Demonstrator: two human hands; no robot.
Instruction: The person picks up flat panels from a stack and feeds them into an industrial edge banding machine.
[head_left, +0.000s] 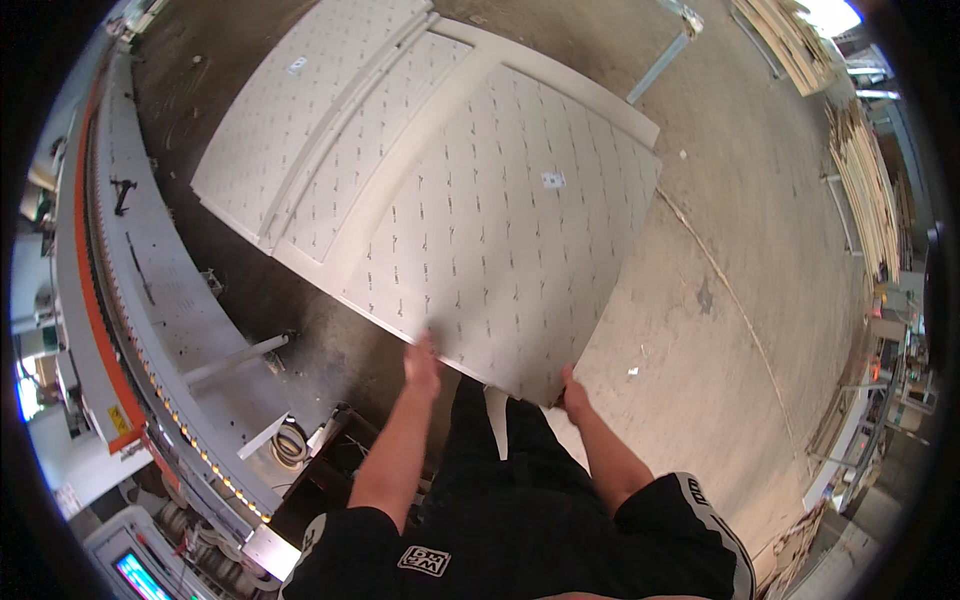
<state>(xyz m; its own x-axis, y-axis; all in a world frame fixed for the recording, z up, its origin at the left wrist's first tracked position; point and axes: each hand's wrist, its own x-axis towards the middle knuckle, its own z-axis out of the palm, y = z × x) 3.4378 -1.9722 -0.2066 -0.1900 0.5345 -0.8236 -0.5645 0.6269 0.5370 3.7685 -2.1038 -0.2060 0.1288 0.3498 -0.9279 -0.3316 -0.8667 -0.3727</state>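
Note:
A large pale panel (500, 230) with rows of small printed marks and a white label lies tilted in front of me, its near edge close to my legs. My right hand (573, 395) is closed round its near right corner. At the near edge, further left, my left hand (423, 362) touches the panel; its fingers are smeared by motion, so their grip does not show. Beneath and to the left, more pale panels (310, 100) of the same kind lie in a stack, one narrower panel (375, 150) among them.
Along the left runs a long machine with an orange strip (90, 270) and a grey bed (160, 250). A lit screen (140, 575) is at the lower left, near a coil of edging band (290, 443). Stacked wooden boards (862, 190) stand at the right, beyond the concrete floor (740, 270).

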